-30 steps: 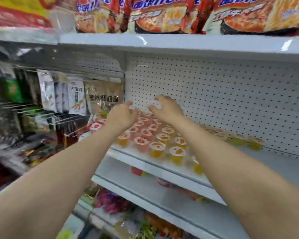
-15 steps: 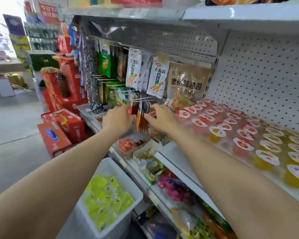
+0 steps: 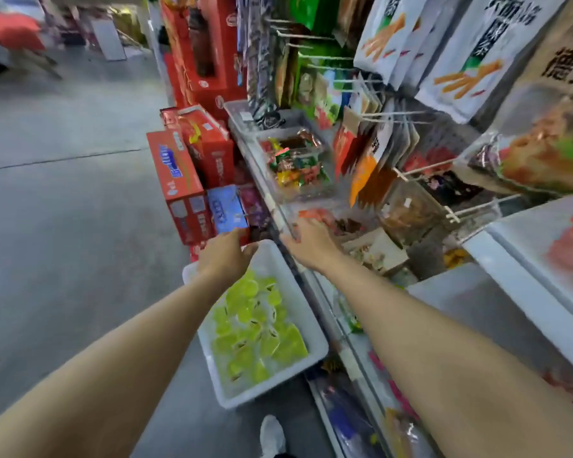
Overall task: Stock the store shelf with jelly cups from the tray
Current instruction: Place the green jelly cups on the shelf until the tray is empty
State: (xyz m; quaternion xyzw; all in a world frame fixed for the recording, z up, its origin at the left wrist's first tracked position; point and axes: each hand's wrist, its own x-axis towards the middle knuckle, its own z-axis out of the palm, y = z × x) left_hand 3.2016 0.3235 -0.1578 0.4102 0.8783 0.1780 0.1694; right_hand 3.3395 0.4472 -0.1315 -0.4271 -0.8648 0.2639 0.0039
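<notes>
- A white tray sits on the grey floor beside the store shelf, holding green jelly cups.
- Above the tray's far end, the left hand reaches out; its finger positions cannot be told.
- The right hand, fingers extended and holding nothing, hovers beside the shelf edge.
- Beyond stand red boxes.

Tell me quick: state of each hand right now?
Left hand: empty, fingers loosely bent over the far end of the white tray.
Right hand: empty, open, beside the tray near the shelf edge.
</notes>
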